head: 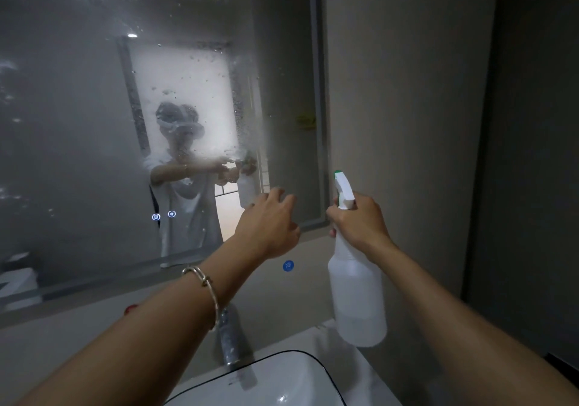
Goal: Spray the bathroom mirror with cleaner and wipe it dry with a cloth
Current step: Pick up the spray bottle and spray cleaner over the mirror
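Observation:
The wall mirror (78, 108) fills the upper left and is fogged with spray mist and droplets over most of its surface; only a strip along its right side looks clear. My right hand (360, 224) grips the neck of a translucent white spray bottle (357, 293) with a white trigger head and green nozzle, held upright just right of the mirror's lower right corner. My left hand (269, 221) hovers in front of the mirror's lower right part, fingers loosely curled, holding nothing. I see no cloth.
A white basin (282, 380) with a dark rim sits below, with a chrome tap (230, 340) behind it. A round blue sticker (288, 265) is on the beige wall under the mirror. A dark door frame (532, 155) stands at the right.

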Available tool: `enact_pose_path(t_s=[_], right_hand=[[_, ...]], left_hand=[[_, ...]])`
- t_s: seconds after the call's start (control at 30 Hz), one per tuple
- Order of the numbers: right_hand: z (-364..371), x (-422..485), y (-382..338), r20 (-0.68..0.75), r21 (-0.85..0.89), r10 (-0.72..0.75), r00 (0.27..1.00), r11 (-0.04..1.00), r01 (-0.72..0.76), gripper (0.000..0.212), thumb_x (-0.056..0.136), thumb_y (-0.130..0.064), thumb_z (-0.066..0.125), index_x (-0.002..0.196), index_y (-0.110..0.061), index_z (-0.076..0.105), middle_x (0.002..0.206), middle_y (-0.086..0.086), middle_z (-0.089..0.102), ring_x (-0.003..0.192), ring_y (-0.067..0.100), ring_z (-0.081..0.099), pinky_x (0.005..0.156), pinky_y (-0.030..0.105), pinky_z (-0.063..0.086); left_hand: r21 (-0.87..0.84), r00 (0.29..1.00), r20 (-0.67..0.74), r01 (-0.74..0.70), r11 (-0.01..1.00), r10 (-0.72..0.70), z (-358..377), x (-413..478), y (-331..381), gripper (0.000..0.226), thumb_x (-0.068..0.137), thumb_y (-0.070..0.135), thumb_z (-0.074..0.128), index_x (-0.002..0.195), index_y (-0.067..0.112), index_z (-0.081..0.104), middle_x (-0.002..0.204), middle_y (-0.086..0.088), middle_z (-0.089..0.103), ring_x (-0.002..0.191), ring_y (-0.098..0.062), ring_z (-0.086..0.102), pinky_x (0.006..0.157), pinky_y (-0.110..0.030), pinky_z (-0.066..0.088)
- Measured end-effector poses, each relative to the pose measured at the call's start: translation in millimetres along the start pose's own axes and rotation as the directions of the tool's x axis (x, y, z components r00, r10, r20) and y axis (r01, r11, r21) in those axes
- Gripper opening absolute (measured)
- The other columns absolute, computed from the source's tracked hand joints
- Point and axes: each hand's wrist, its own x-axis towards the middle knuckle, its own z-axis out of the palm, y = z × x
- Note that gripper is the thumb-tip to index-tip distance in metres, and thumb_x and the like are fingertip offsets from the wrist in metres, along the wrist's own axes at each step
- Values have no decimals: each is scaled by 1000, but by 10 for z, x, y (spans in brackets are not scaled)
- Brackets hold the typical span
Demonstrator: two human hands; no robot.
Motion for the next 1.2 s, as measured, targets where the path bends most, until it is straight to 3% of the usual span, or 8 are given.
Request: enact_pose_path(t_s=[0.37, 0.53, 0.67, 0.73, 0.83, 0.93, 1.07, 1.2], right_hand=[[-163, 148, -149, 19, 17, -112, 994, 994, 112, 11, 80, -14, 60, 90, -8, 59, 82, 11, 64, 58, 16, 65, 67, 36, 56], [52, 96, -56, 47, -14, -93, 995, 996, 94, 9, 76, -11, 61, 83, -6, 59, 71, 9, 63, 48, 10, 61, 48, 17, 46], [187, 175, -277, 78, 99, -169, 982, 982, 161, 6, 79, -10, 60, 82, -15, 59, 75, 6, 64, 64, 24, 68, 66, 35, 56], [280, 195, -455, 101, 128, -244, 964, 964, 231, 6, 78, -9, 59, 83, -14, 59, 70, 1, 63, 61, 21, 68, 69, 41, 55], [510, 133, -647, 173, 152, -320, 931, 943, 296, 12, 74, -12, 60, 84, -5, 59, 71, 6, 63, 51, 12, 65, 58, 35, 54], [816, 0, -661, 263, 133, -345, 901, 938, 321, 10, 64, -21, 58, 70, -13, 57, 59, 0, 60, 48, 10, 62, 46, 22, 47], [1157, -127, -648, 354, 197, -365, 861, 929, 313, 18, 61, -27, 54, 73, -13, 57, 63, 6, 62, 61, 30, 65, 56, 42, 56], [1377, -245, -698, 426, 218, -397, 813, 917, 334, 22, 63, -27, 52, 78, -11, 56, 67, 8, 64, 63, 27, 66, 61, 41, 54]], left_hand=[[8, 999, -17, -27, 1000, 27, 48, 167, 135, 59, 90, 32, 49, 144, 17, 29, 149, -9, 28, 133, -28, 32, 105, -44, 37], [43, 1000, -11, 30, 999, -30, 73, 125, -9, 58, 89, 33, 50, 142, 17, 32, 147, -9, 30, 131, -28, 35, 104, -45, 37], [87, 992, -62, 113, 990, -108, -79, 120, -195, 56, 87, 30, 51, 140, 17, 35, 146, -9, 32, 131, -29, 34, 104, -45, 35], [105, 983, -108, 157, 982, -146, -157, 93, -308, 54, 86, 28, 49, 137, 16, 38, 143, -10, 35, 128, -31, 37, 102, -45, 35], [135, 975, -112, 206, 969, -192, -192, -46, -479, 53, 85, 27, 49, 135, 14, 40, 140, -11, 37, 125, -32, 39, 99, -43, 35], [173, 963, -78, 266, 948, -257, -163, -230, -696, 53, 85, 27, 51, 135, 15, 40, 140, -11, 37, 124, -32, 40, 99, -42, 36], [202, 931, -59, 365, 909, -361, -232, -476, -996, 56, 86, 29, 52, 138, 15, 37, 144, -12, 34, 128, -30, 37, 104, -43, 35], [241, 889, -48, 453, 858, -456, -274, -765, -1207, 54, 87, 27, 50, 138, 15, 37, 143, -12, 35, 127, -31, 38, 102, -43, 35]])
